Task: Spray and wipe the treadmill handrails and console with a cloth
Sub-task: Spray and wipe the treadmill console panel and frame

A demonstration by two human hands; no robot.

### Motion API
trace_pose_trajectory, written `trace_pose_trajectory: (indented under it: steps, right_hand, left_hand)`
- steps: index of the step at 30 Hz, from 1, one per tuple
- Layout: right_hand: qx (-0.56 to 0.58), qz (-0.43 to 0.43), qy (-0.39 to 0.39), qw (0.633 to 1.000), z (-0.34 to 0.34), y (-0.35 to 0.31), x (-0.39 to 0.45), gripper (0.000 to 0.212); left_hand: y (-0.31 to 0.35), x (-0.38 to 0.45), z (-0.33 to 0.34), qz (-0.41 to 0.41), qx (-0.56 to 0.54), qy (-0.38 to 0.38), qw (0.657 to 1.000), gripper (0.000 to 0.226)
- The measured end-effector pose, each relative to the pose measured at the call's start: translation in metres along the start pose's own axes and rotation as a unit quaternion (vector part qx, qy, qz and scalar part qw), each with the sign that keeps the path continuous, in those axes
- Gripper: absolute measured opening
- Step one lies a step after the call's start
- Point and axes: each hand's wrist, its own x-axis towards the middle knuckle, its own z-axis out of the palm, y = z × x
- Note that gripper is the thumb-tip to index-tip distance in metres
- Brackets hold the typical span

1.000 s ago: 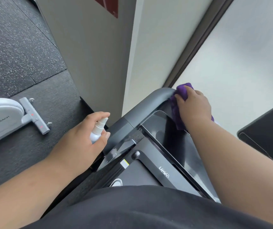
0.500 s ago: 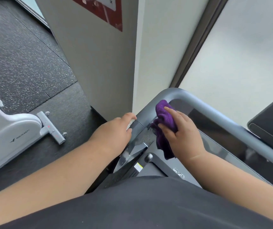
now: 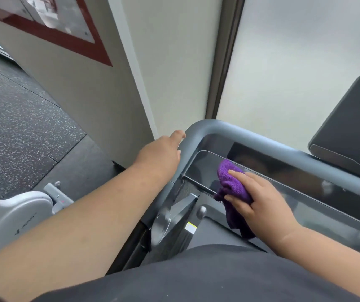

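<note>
right hand point(image 3: 261, 199) presses purple cloth point(image 3: 231, 182) on console point(image 3: 305, 192), gripping it; left hand point(image 3: 160, 152) grip unclear.

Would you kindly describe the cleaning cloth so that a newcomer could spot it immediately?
Find the grey handrail that bends around the treadmill's dark glossy console. On the console's near left part lies a bunched cloth under the right hand. It is the only bright purple, fuzzy thing among grey and black surfaces.

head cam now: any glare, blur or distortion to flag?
Head view: soft daylight through the frosted window, no hard shadows; dim reflections on the glossy console; wide-angle bending of the wall edge; slight motion blur around the left hand; purple cloth reasonably sharp.
</note>
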Motion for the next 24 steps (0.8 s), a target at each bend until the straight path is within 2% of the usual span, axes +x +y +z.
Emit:
trace_pose_trajectory:
  steps: [4, 14, 20, 24]
  right_hand:
    - [0.006, -0.004, 0.022, 1.0, -0.007, 0.014, -0.007, 0.056]
    - [0.0, -0.012, 0.035, 0.999, -0.016, 0.035, -0.013, 0.052]
    - [-0.001, 0.014, 0.03, 0.999, -0.02, 0.046, -0.018, 0.055]
    - [0.01, 0.011, 0.035, 0.999, -0.022, 0.046, -0.015, 0.054]
  left_hand:
    - [0.008, 0.032, 0.004, 0.006, 0.02, -0.029, 0.999, 0.034]
    - [0.049, 0.073, -0.004, 0.066, 0.07, -0.002, 0.995, 0.037]
    - [0.09, 0.084, 0.011, 0.095, 0.046, -0.007, 0.994, 0.034]
    - [0.095, 0.071, 0.011, 0.071, 0.029, 0.023, 0.997, 0.037]
